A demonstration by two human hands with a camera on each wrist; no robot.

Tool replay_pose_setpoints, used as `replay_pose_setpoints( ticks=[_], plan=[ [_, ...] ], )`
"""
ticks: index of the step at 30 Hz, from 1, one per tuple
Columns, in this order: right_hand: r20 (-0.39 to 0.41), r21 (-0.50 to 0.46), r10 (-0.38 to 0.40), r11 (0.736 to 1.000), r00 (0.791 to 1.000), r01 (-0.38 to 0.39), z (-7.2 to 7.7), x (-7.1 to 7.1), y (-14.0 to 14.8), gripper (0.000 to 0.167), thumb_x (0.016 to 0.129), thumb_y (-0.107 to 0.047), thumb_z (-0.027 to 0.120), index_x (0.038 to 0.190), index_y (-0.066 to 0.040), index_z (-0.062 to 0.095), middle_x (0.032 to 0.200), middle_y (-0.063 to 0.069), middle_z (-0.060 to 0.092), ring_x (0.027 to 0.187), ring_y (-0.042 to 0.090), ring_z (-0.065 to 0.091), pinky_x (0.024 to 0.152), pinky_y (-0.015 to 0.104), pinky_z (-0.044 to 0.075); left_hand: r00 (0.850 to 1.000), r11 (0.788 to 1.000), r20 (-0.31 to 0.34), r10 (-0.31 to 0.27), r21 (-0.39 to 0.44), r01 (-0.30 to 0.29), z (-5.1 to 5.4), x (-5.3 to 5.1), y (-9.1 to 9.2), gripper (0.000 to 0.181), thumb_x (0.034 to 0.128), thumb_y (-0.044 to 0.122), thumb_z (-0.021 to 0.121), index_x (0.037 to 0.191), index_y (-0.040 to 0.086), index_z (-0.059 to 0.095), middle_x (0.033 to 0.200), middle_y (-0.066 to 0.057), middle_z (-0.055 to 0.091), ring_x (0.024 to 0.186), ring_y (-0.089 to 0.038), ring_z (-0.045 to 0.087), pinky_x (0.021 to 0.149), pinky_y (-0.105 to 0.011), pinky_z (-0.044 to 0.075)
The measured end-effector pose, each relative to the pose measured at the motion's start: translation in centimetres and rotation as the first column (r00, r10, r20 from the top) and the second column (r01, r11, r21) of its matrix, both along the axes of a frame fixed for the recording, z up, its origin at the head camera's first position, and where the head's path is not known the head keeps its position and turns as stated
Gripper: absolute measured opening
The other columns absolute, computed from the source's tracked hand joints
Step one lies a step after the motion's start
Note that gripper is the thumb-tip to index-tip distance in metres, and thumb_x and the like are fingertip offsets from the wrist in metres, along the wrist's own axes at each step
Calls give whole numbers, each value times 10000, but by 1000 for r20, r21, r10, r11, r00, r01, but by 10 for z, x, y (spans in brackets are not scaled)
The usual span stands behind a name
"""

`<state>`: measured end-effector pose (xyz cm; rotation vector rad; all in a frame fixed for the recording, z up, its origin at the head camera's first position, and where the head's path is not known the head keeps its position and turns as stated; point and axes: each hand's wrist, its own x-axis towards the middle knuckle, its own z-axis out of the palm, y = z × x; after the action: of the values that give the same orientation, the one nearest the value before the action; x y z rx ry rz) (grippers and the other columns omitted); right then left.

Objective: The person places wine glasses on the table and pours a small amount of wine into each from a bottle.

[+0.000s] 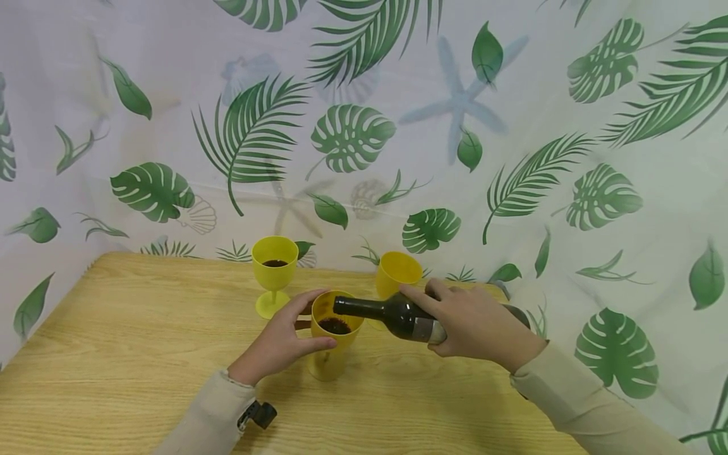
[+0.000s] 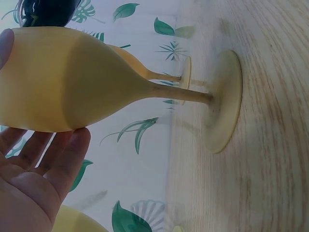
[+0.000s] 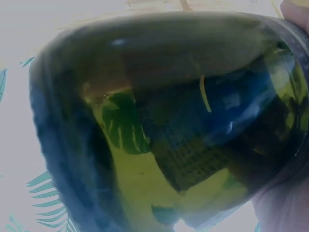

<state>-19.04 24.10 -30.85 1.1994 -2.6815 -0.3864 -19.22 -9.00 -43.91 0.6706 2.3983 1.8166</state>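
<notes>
My left hand [image 1: 274, 346] holds a yellow plastic wine goblet [image 1: 348, 341] by its bowl, thumb on one side and fingers on the other. Dark red liquid [image 1: 334, 327] lies inside. In the left wrist view the goblet [image 2: 101, 72] stands with its foot on the table. Gripped round its body by my right hand [image 1: 483, 323], a dark green glass wine bottle [image 1: 400, 315] lies almost level, its mouth over the goblet's opening. Whether liquid is flowing is too small to tell. The bottle [image 3: 193, 121] fills most of the right wrist view.
A second yellow goblet [image 1: 275, 278] with dark liquid stands at the back left. Behind the bottle is a third goblet [image 1: 398, 268], its lower part partly hidden. The wooden table [image 1: 142, 335] ends at a leaf-patterned white curtain [image 1: 352, 202].
</notes>
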Motion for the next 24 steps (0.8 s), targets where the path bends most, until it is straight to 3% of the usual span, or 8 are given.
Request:
replay_pose_setpoints(
  ticks=[17, 24],
  plan=[
    [5, 13, 1, 1000, 1000, -2, 2, 0, -1, 1007, 699, -459, 916, 1558, -230, 442, 1093, 32, 572, 561, 73, 381, 439, 202, 321, 1000, 1000, 12, -8, 8, 8, 0, 0, 0, 858, 845, 326, 877, 1567, 191, 433, 1515, -21, 507, 1373, -259, 501, 1102, -514, 480],
    [-20, 28, 6, 1000, 1000, -5, 3, 0, -1, 1013, 699, -505, 908, 1558, -232, 445, 1079, 29, 577, 537, 66, 356, 413, 210, 282, 1000, 1000, 24, -4, 3, 4, 0, -1, -1, 848, 831, 367, 882, 1550, 251, 448, 1501, 24, 513, 1368, -218, 504, 1104, -484, 482]
  ],
)
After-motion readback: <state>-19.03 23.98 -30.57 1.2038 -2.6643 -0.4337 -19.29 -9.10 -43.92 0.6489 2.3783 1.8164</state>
